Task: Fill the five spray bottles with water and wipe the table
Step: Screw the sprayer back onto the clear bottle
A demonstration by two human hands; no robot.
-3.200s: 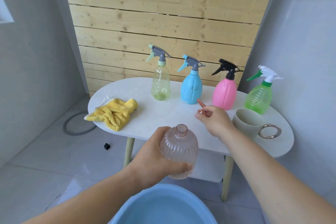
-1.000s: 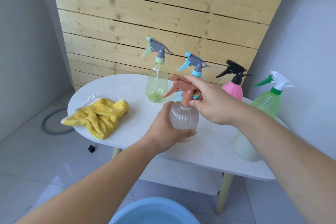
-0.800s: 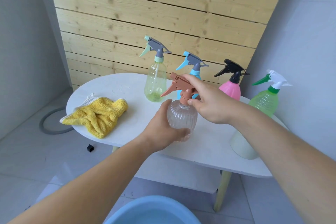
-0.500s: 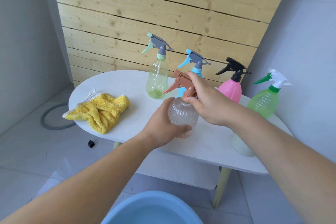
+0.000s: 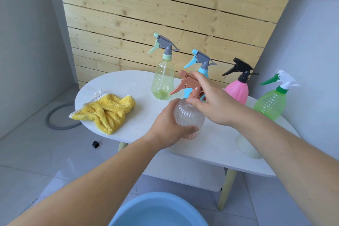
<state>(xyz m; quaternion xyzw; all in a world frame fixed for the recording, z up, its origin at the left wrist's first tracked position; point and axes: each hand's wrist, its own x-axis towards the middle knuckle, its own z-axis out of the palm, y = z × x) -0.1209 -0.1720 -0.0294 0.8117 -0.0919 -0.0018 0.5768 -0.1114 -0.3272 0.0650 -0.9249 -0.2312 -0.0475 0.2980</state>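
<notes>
While the fingers of the left hand (image 5: 168, 124) curl round the ribbed clear bottle (image 5: 190, 115) and those of the right hand (image 5: 214, 101) pinch its brown sprayer head (image 5: 188, 80), the white oval desk (image 5: 143, 121) fronts pale wooden slats (image 5: 165, 14).

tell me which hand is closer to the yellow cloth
Left. The left hand, gripping the clear bottle, is right of the yellow cloth; the right hand is farther right, on the brown sprayer.

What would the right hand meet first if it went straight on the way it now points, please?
The right hand grips the brown spray head; past it, the clear yellowish bottle looks next in line, though depth is unclear.
</notes>
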